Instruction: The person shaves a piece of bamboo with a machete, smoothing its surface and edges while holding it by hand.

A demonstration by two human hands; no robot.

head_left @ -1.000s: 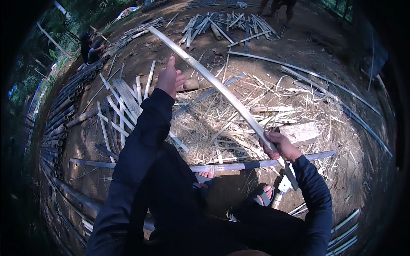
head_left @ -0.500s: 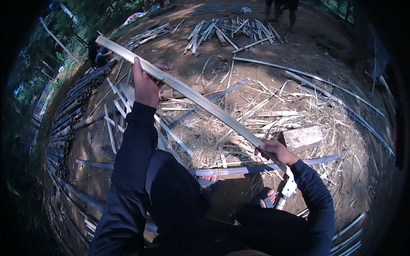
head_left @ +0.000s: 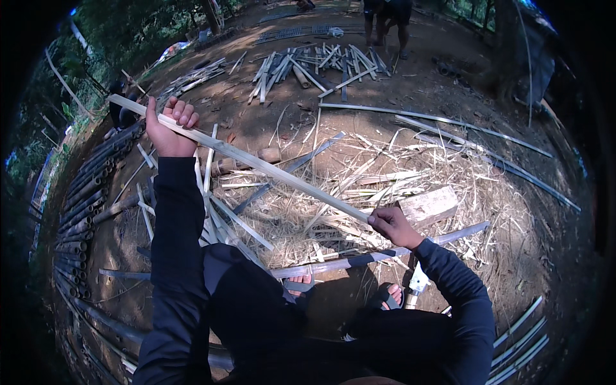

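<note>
A long, pale split bamboo strip (head_left: 276, 172) slants across in front of me, its far end up at the left and its near end at the lower right. My left hand (head_left: 173, 131) is closed around the upper part, with the thumb on one side and curled fingers on the other. At the lower end my right hand (head_left: 394, 228) pinches the strip between thumb and fingers; its tip is hidden there. Below the strip, a longer bamboo slat (head_left: 333, 265) lies crosswise in front of my sandalled feet. Beside my right foot is a white, spotted object (head_left: 418, 280) with a pale handle-like end.
Shavings (head_left: 359, 186) cover the ground around a squared wooden block (head_left: 428, 205). A short bamboo log (head_left: 247, 160) lies beyond the strip. Dark bamboo poles (head_left: 80, 212) are stacked at left. Farther off are a pile of slats (head_left: 308, 67) and a standing person (head_left: 388, 22).
My right hand now grips the strip's lower end, where earlier the strip ran past it. The left hand's fingers have lifted and show more. The whole view has shifted slightly.
</note>
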